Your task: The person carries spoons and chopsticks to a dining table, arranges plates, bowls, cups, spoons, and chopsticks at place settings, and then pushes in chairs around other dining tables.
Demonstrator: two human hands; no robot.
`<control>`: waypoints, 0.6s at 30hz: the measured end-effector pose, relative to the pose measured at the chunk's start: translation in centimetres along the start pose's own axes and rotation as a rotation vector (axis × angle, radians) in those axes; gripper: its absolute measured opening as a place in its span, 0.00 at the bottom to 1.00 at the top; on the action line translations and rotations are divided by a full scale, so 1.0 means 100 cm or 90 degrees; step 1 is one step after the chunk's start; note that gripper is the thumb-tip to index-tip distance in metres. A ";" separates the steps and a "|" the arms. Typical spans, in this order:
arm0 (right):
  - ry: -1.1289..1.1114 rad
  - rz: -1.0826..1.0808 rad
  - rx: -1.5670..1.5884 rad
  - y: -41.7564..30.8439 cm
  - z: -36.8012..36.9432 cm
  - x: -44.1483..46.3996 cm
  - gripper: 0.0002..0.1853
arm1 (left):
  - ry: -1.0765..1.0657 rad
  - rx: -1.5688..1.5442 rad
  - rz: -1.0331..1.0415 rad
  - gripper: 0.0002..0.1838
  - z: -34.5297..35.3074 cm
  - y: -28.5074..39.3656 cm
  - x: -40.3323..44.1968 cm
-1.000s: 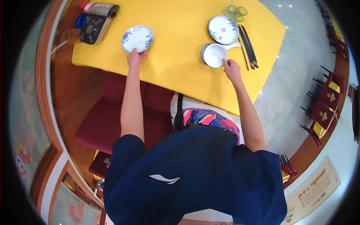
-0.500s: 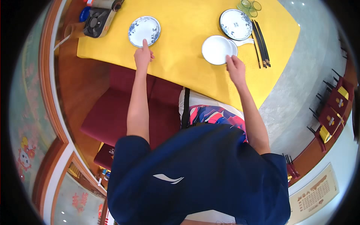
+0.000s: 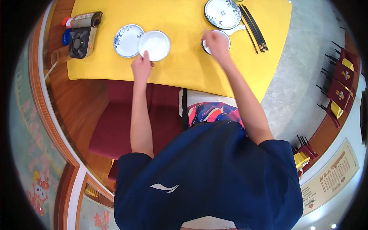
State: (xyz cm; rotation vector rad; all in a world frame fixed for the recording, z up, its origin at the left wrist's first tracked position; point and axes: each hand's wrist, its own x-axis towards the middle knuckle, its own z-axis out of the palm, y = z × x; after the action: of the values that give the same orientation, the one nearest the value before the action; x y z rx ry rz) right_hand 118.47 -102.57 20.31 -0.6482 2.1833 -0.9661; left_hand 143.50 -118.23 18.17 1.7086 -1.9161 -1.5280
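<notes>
My left hand (image 3: 142, 68) grips the near edge of a white bowl (image 3: 155, 45), thumb on top of the rim. This bowl overlaps the right side of a blue-patterned white plate (image 3: 125, 41) on the table. My right hand (image 3: 217, 44) is over a second white bowl (image 3: 226, 36) with a dark rim; its fingers are blurred, and whether they touch the bowl cannot be made out. Just behind that bowl lie stacked patterned plates (image 3: 223, 14), with a white spoon (image 3: 238, 28) beside it.
Several black chopsticks (image 3: 253, 28) lie on the yellow tablecloth (image 3: 184, 65) to the right. A portable gas stove (image 3: 81, 40) stands off the table's left corner. Dark red chairs (image 3: 130, 111) are tucked at the near side.
The white bowl my right hand held is now in my left hand, near the patterned plate. My left hand has left that plate's edge. My right hand has moved over the other bowl.
</notes>
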 end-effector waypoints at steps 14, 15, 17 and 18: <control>0.125 0.176 -0.250 0.137 -0.080 0.126 0.32 | 0.068 0.043 -0.103 0.24 -0.046 -0.062 0.092; 0.116 0.173 -0.226 0.137 -0.082 0.126 0.33 | 0.065 0.053 -0.108 0.24 -0.044 -0.063 0.094; 0.097 0.172 -0.228 0.131 -0.088 0.124 0.31 | 0.062 0.049 -0.104 0.24 -0.040 -0.054 0.092; 0.071 0.164 -0.234 0.127 -0.091 0.122 0.30 | 0.068 0.040 -0.105 0.24 -0.039 -0.049 0.089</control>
State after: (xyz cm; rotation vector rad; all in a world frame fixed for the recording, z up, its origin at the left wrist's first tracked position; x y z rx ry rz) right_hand 101.58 -98.79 10.68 -0.4674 2.4964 -0.4828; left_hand 146.37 -126.74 12.07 1.9758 -1.8299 -1.4105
